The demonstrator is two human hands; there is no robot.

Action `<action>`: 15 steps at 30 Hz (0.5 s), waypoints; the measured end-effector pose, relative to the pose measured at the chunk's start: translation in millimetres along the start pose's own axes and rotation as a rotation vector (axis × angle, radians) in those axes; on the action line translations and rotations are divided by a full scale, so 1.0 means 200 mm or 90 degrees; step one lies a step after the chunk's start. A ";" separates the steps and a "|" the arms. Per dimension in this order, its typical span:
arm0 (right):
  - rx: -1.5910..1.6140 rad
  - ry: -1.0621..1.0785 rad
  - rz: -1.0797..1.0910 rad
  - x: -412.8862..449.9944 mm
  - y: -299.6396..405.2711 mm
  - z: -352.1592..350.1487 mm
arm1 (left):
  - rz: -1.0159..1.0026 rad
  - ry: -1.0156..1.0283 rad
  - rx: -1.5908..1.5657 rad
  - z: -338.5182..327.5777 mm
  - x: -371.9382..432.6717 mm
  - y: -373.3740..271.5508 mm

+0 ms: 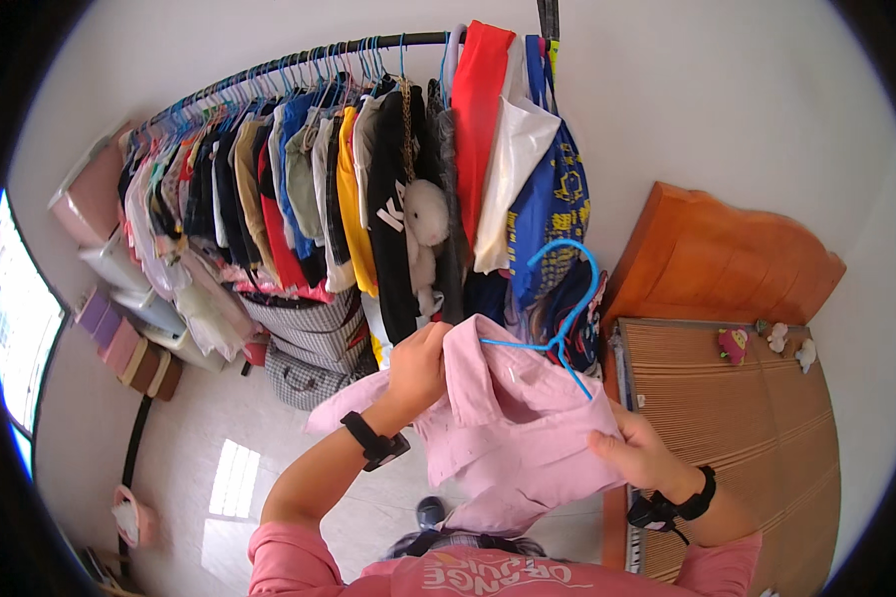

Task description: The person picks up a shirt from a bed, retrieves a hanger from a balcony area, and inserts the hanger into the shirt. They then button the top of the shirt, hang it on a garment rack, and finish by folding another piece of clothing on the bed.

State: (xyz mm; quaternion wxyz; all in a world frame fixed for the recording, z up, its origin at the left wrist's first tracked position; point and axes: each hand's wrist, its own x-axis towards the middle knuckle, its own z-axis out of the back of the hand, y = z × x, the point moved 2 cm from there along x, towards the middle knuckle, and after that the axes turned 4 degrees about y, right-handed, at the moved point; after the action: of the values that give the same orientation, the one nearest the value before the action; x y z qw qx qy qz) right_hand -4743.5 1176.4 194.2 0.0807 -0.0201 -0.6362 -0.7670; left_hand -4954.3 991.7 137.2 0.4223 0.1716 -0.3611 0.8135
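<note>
A pink collared shirt [508, 448] hangs on a blue clothes hanger [567, 328] before me, the hanger's hook pointing up. My left hand [418, 369] grips the shirt at its shoulder beside the collar, on the left of the view. On the right, my right hand [635, 448] holds the other shoulder, thumb on the front of the cloth. The hanger's arms run into the neck opening, and their ends are partly hidden by the fabric.
A black clothes rail [299, 56] full of garments stands along the wall. Checked storage bags [306, 373] lie below it. A bed with a wooden headboard [724, 257] and a brown mat [739, 418] is at right. Plastic boxes [149, 310] and a pink bin [136, 515] are at left.
</note>
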 end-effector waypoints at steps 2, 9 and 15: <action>0.271 -0.067 -0.113 0.16 0.05 -0.03 | -0.048 0.069 -0.051 0.05 0.15 0.16; 0.359 -0.117 -0.121 0.49 0.43 -0.01 | -0.197 0.167 -0.268 0.15 0.67 0.34; 0.203 -0.078 -0.059 0.82 0.44 0.12 | 0.034 -0.227 -0.115 0.18 1.26 0.51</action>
State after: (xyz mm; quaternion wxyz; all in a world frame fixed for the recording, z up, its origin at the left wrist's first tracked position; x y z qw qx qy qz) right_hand -4893.9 1167.9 306.2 0.0081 -0.0243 -0.7539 -0.6564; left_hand -5184.0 1068.3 263.5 0.3438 0.2648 -0.5064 0.7452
